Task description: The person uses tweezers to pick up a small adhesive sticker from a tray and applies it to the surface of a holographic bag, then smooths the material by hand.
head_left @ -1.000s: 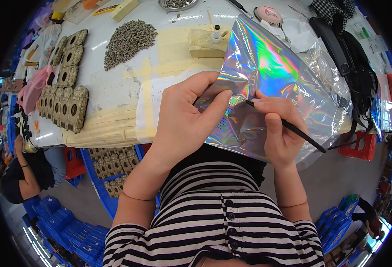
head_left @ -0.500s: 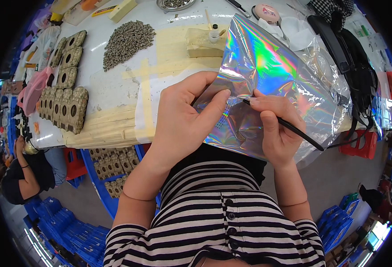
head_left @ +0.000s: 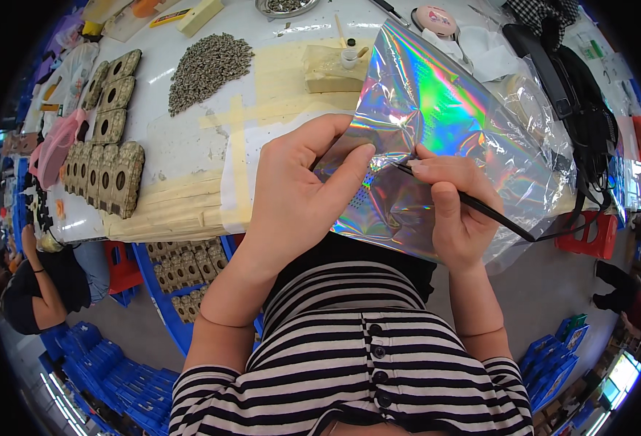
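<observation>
My left hand (head_left: pixel 299 185) pinches the left edge of a shiny rainbow-silver film sheet (head_left: pixel 437 98) between thumb and fingers. Rows of tiny dots (head_left: pixel 360 195) show on the film beside my left thumb. In my right hand (head_left: pixel 466 203) is a slim black tool that looks like tweezers (head_left: pixel 498 212), tilted with its narrow tip close to the film near my left thumb. Whatever lies at the tip is too small to make out. Clear plastic wrap (head_left: pixel 535 138) spreads under and to the right of the film.
At left on the table (head_left: pixel 182 145) stand several camouflage-patterned cases (head_left: pixel 110 174) with round holes, beside a pink basket (head_left: pixel 50 156). A pile of small grey parts (head_left: pixel 210 73) lies farther back. A taped block (head_left: pixel 335 69) carries a small cup. Black bags and straps (head_left: pixel 553 80) crowd the right.
The tweezers and my right hand have shifted slightly right. The film has tilted a little. At the far right, a person in the background has moved.
</observation>
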Demonstrator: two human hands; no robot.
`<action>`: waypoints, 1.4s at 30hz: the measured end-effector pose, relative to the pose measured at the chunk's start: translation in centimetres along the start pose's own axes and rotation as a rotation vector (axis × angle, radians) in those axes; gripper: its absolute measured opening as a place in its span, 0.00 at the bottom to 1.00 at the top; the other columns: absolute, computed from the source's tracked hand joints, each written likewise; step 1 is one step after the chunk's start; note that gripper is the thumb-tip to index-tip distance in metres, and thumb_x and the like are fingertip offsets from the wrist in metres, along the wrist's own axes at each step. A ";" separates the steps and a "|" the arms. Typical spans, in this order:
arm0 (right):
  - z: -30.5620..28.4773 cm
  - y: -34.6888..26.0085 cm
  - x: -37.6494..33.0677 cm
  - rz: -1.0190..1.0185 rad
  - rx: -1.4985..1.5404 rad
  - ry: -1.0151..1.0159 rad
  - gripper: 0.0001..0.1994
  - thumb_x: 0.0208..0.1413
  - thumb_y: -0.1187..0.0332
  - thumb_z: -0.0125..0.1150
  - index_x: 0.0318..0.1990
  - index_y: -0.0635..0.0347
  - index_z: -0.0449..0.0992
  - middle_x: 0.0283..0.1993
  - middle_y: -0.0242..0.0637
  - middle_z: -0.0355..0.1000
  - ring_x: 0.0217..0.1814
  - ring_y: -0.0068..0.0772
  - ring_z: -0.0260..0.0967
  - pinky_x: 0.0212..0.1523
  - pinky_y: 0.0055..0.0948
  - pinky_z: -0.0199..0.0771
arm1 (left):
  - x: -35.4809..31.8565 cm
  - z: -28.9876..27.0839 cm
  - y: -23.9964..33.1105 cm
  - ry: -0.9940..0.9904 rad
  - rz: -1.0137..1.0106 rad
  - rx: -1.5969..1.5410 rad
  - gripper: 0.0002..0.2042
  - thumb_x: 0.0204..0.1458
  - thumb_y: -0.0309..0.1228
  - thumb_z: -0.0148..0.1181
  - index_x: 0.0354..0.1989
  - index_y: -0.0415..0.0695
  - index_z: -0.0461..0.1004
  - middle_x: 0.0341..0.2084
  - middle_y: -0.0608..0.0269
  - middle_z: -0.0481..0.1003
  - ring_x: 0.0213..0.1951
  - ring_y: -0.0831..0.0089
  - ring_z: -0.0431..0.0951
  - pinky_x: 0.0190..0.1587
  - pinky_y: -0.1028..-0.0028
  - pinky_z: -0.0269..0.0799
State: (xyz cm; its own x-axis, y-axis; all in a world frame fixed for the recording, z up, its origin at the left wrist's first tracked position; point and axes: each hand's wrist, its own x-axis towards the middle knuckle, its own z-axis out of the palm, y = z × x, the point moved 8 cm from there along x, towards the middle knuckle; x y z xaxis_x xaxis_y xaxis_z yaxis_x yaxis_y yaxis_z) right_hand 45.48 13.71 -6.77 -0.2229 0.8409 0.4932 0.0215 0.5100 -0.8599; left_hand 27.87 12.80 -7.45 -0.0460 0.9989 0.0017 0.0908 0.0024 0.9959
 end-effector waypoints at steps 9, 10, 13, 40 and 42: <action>0.5 -0.3 0.2 -0.022 -0.075 -0.025 0.05 0.54 0.72 0.65 0.36 0.64 0.80 0.34 0.34 0.79 0.37 0.31 0.75 0.52 0.37 0.76 | 0.1 0.1 0.1 -0.018 0.065 -0.028 0.11 0.54 0.22 0.60 0.46 0.31 0.74 0.34 0.63 0.79 0.33 0.86 0.74 0.32 0.86 0.68; 0.6 -0.4 0.3 -0.023 -0.085 -0.033 0.06 0.53 0.72 0.66 0.36 0.64 0.80 0.34 0.34 0.79 0.37 0.31 0.75 0.52 0.37 0.76 | 0.0 0.2 0.1 -0.024 0.044 -0.018 0.11 0.54 0.21 0.60 0.46 0.31 0.74 0.35 0.62 0.79 0.34 0.85 0.75 0.33 0.86 0.68; 0.9 -0.6 0.4 -0.039 -0.152 -0.070 0.06 0.53 0.71 0.66 0.35 0.64 0.80 0.34 0.34 0.79 0.36 0.32 0.75 0.52 0.37 0.76 | -0.1 0.2 0.2 -0.037 0.022 -0.006 0.12 0.55 0.21 0.59 0.46 0.31 0.74 0.36 0.61 0.79 0.36 0.84 0.76 0.37 0.85 0.70; 0.4 -0.3 0.3 -0.009 -0.033 -0.030 0.07 0.55 0.69 0.65 0.36 0.63 0.81 0.34 0.33 0.80 0.37 0.31 0.76 0.54 0.39 0.74 | 0.0 0.1 0.2 -0.014 0.062 -0.033 0.11 0.54 0.21 0.59 0.46 0.31 0.74 0.36 0.61 0.79 0.37 0.83 0.76 0.40 0.83 0.71; 0.5 -0.4 0.3 -0.018 -0.055 -0.038 0.07 0.55 0.69 0.65 0.36 0.63 0.81 0.34 0.33 0.80 0.37 0.31 0.76 0.54 0.39 0.74 | 0.0 0.2 0.3 -0.018 0.044 -0.035 0.11 0.54 0.21 0.59 0.46 0.31 0.74 0.36 0.60 0.79 0.37 0.82 0.76 0.40 0.83 0.71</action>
State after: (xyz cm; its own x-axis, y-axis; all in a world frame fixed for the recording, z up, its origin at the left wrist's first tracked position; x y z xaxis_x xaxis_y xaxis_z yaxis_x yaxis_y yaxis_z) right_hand 44.91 13.71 -6.36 -0.2603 0.8248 0.5019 0.0704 0.5346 -0.8421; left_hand 28.08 12.80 -7.20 -0.0246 0.9987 0.0441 0.0574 -0.0427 0.9974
